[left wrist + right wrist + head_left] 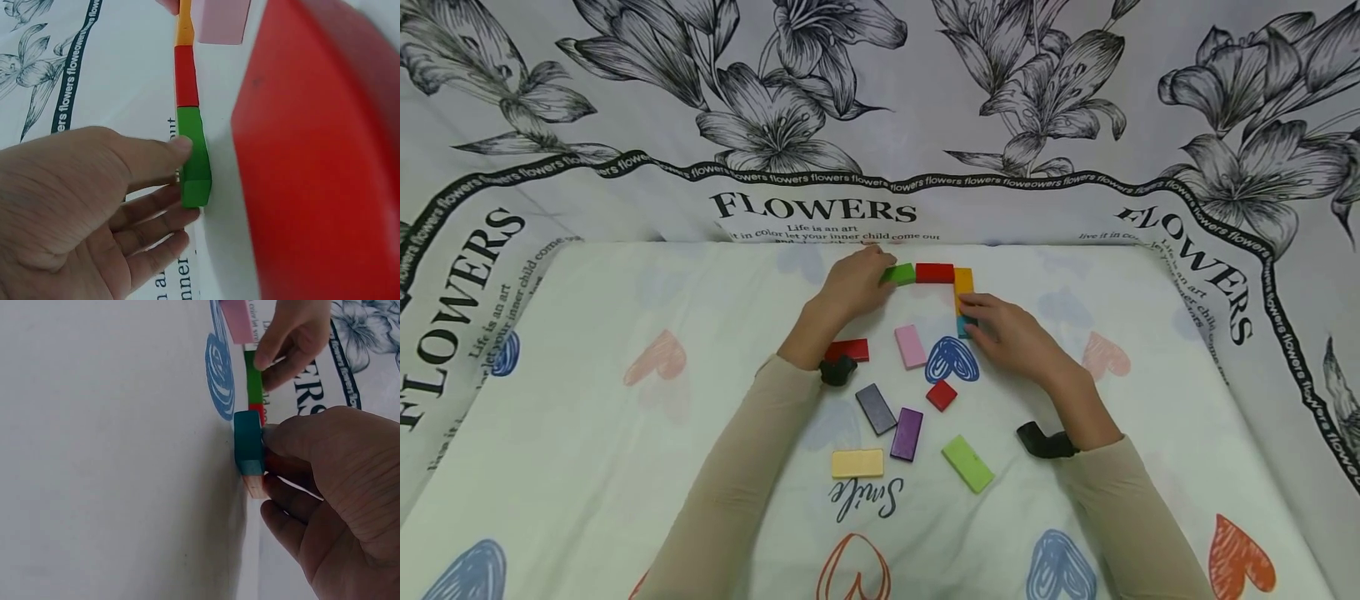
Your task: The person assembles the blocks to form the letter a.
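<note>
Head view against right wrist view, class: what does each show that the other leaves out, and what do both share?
Only the head view shows the purple block, grey block, yellow block and lime block lying on the cloth.

Only the right wrist view shows a pinkish end below the teal block; what it belongs to is unclear.

Both show the teal block, the green block, the pink block, the left hand and the right hand.

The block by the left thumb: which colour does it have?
The block is green; it shows best in the left wrist view.
</note>
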Demonstrator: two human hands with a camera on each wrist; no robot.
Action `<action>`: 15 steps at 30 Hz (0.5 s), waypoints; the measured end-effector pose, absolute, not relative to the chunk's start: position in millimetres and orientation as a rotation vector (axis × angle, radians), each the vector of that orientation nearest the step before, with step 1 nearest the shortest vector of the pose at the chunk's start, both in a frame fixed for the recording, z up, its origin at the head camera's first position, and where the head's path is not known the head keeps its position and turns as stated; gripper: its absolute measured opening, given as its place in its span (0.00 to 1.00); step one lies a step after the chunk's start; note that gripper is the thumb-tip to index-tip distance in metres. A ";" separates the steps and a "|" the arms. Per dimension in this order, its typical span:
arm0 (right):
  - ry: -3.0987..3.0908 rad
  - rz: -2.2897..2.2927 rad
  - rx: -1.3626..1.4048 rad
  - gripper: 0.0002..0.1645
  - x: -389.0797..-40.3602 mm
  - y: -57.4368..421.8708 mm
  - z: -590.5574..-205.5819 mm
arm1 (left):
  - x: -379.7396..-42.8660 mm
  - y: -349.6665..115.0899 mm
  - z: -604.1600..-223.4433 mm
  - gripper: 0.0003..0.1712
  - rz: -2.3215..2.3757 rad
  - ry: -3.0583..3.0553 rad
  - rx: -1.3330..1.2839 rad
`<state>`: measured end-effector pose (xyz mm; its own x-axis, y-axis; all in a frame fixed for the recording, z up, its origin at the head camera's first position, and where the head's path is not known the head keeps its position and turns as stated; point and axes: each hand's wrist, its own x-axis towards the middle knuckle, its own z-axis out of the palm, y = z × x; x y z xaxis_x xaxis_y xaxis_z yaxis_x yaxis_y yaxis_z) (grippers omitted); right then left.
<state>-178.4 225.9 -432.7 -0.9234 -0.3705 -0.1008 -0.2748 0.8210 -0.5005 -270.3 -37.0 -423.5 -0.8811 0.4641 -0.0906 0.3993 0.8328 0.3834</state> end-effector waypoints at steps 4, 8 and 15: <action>2.814 -0.724 -0.509 0.28 -176.6 227.4 -432.3 | -263.2 -41.1 -420.7 0.30 0.569 2.839 0.667; 2.820 -0.723 -0.541 0.28 -176.5 228.5 -431.4 | -256.1 -48.1 -415.4 0.30 0.595 2.845 0.669; 2.808 -0.752 -0.560 0.28 -179.1 227.6 -431.2 | -245.4 -57.3 -407.7 0.30 0.587 2.823 0.705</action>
<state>-179.1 227.6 -431.2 -0.9126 -0.4018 -0.0753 -0.3105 0.8011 -0.5117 -245.4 -57.3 -407.7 -0.8730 0.4826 -0.0701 0.4146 0.8102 0.4143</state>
